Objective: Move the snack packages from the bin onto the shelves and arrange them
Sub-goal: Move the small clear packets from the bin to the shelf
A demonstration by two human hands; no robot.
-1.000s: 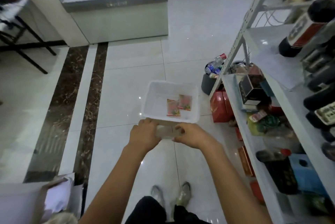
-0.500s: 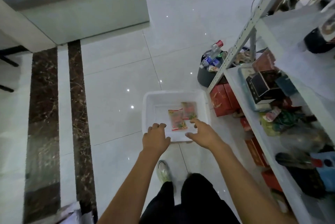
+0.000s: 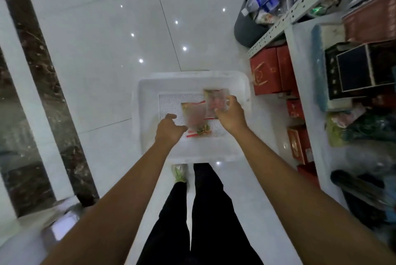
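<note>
A white plastic bin (image 3: 147, 102) stands on the floor in front of my feet. Two small snack packages with red and green print are over its perforated bottom, both blurred. My right hand (image 3: 230, 113) pinches the right edge of one package (image 3: 214, 99) and holds it above the bin's far right part. My left hand (image 3: 169, 128) grips the lower left edge of the other package (image 3: 194, 117) at the bin's middle. The white metal shelves (image 3: 304, 102) rise along the right, just beside the bin.
A dark waste bucket (image 3: 246, 29) full of bottles stands by the shelf post. Red boxes (image 3: 267, 72) sit on the floor under the shelf. A dark box (image 3: 360, 69) and several bags crowd the shelf. My legs and shoes are right behind the bin.
My view has tilted down over the bin. Both hands left the bin's near rim and reached inside; each now holds a snack package, the right one lifted.
</note>
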